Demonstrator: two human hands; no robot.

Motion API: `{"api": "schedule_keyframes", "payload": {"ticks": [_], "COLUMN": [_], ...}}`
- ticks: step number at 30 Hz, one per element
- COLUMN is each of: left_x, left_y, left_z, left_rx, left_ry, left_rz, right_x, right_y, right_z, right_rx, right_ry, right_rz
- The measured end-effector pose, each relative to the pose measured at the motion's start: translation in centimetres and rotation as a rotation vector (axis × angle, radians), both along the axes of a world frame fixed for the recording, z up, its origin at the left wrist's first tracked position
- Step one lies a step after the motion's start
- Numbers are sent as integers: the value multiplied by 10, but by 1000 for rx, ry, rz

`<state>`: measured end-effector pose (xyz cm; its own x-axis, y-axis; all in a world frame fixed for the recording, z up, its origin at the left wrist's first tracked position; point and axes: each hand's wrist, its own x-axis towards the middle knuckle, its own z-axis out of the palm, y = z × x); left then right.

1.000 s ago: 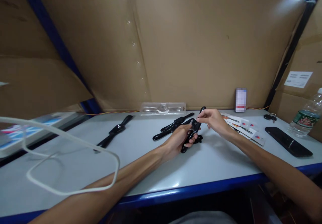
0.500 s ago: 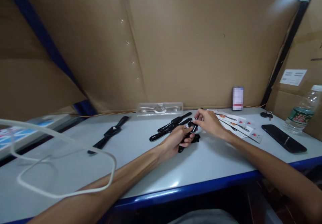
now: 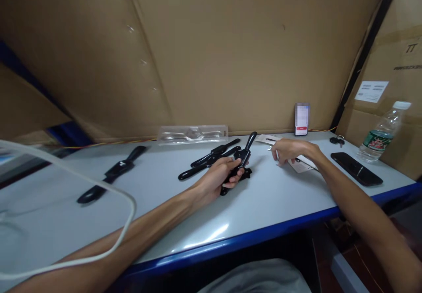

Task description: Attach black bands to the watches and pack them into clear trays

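My left hand (image 3: 227,170) is closed around a black spokeshave (image 3: 243,154), its upper handle slanting up and away to the right. Beneath that hand a further black piece (image 3: 245,174) shows on the table, partly hidden. My right hand (image 3: 286,150) rests low over the printed cards (image 3: 301,165), fingers curled down. Small shiny bits show by its fingertips; what they pinch, if anything, I cannot make out. Left of my left hand, more black spokeshaves (image 3: 193,171) lie side by side. Another spokeshave (image 3: 118,168) lies alone farther left.
A clear plastic blister shell (image 3: 193,135) leans at the cardboard back wall (image 3: 211,56). On the right are an upright phone (image 3: 301,119), keys (image 3: 336,140), a black phone-like slab (image 3: 356,168) and a water bottle (image 3: 379,135). A white cable (image 3: 132,209) loops across the left foreground.
My right hand has left the spokeshave and moved right, down over the cards. My left hand keeps its hold, with the upper handle now in plain sight. The view has shifted right.
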<state>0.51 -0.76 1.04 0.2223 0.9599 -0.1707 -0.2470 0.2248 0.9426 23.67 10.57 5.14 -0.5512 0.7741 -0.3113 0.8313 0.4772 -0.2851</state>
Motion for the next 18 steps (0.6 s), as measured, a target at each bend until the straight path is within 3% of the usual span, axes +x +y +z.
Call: {"api": "schedule_keyframes", "payload": {"ticks": [4, 8, 15, 18], "left_x": [1, 1, 3, 3], "left_y": [-2, -3, -4, -4], "left_z": [1, 1, 3, 3], "left_rx": [14, 36, 54, 59], "left_ry": [12, 3, 11, 28], "left_rz": [-14, -36, -78, -68], "right_x": [-9, -14, -18, -23], "right_y": [-1, -8, -21, -26], "right_z": [-7, -6, 0, -2], "right_rx": [5, 114, 154, 260], "right_ry": [8, 20, -62, -127], "right_rz": [55, 101, 5, 14]}}
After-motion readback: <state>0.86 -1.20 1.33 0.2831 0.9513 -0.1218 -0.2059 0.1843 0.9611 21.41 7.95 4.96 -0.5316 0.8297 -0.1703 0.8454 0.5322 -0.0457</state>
